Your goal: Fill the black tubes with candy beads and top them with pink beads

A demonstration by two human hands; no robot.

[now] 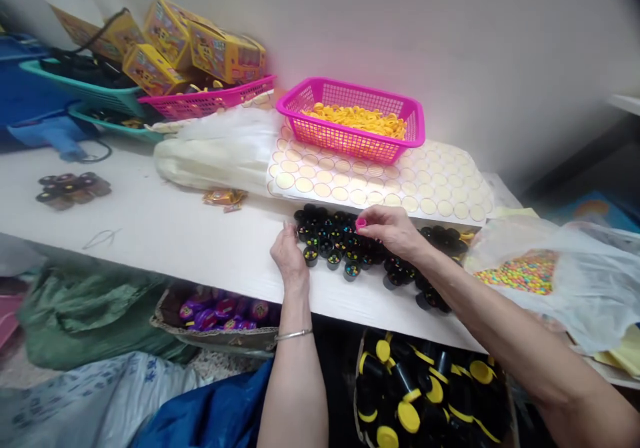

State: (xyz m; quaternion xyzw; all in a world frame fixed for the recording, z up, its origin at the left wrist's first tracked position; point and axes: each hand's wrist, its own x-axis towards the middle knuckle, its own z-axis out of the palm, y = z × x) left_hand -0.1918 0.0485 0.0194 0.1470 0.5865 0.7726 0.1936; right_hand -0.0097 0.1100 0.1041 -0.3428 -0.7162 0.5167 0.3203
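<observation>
A small pink cup (361,223) is pinched between the thumb and fingers of my right hand (393,228), above a cluster of small black cups (334,256). Many of these cups have colourful candy bits inside. At the cluster's left edge is my left hand (289,255), its fingers curled against the outermost cups. Whatever those fingers grip, if anything, is hidden. To the right, a white plastic bag (590,288) lies open with multicoloured candy pieces (523,271) in it.
Behind the cups, a pink basket (350,151) of yellow pieces stands on a sheet of round stickers (320,188). Yellow boxes (225,51) fill another basket at the left. Below the table's edge are a carton of black-and-yellow containers (410,418) and one of purple packages (225,308).
</observation>
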